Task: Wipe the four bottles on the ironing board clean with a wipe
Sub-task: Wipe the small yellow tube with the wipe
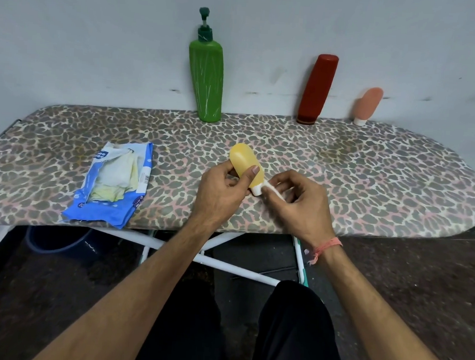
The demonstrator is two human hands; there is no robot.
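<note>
My left hand [220, 191] grips a small yellow bottle [244, 162] just above the ironing board [370, 176], its white cap pointing down toward me. My right hand [294, 201] pinches a small white wipe [272, 189] against that cap. At the board's far edge, leaning on the wall, stand a tall green pump bottle [208, 78], a red bottle [317, 90] and a small pink bottle [367, 104], the last two cap down.
An opened blue wipes packet [113, 183] lies on the board's left part. The grey wall rises right behind the board. Under the board are its white legs [225, 265], a dark blue bucket [57, 241] and my dark-clothed legs.
</note>
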